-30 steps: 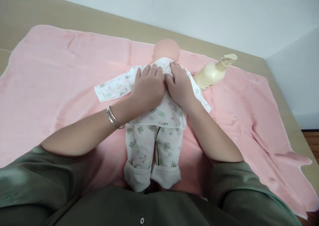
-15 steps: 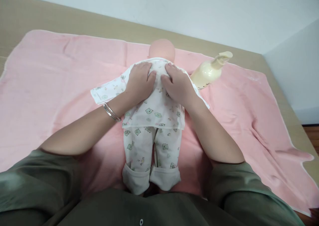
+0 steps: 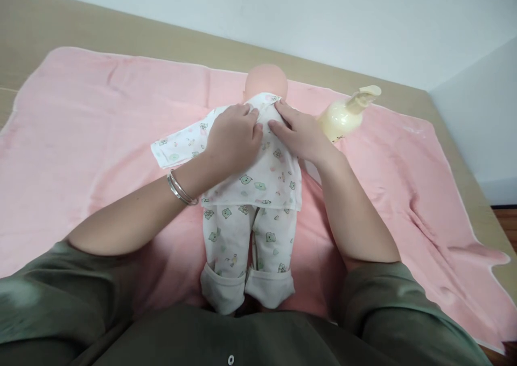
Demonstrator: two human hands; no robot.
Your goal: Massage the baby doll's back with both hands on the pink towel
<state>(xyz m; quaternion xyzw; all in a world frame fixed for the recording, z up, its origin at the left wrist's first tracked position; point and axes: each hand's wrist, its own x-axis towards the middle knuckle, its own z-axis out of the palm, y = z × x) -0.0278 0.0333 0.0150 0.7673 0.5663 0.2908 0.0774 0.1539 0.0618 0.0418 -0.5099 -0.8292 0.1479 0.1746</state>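
Observation:
A doll lies face down, its bald head (image 3: 266, 81) at the far end. It wears a white patterned shirt (image 3: 258, 185) and matching trousers (image 3: 230, 242) with turned-up cuffs. My left hand (image 3: 236, 137) is on the upper left of the shirt, its fingers bent and gathering cloth near the collar. Opposite it, my right hand (image 3: 301, 132) rests on the upper right, fingertips at the collar edge and thumb apart from them. The collar is creased between my hands. One sleeve (image 3: 177, 145) stretches out to the left; the other is mostly hidden by my right arm.
A pink blanket (image 3: 121, 102) lies under the doll, wrinkled at the right, on a wooden tabletop (image 3: 161, 35). Just right of the doll, a cream pump bottle (image 3: 341, 118) lies tilted on the blanket. A pale wall (image 3: 323, 21) rises behind the table.
The fingers of my left hand have bent in at the collar. My right hand has shifted right, and the shirt's upper right part has been pulled inward, with its collar edge now folded.

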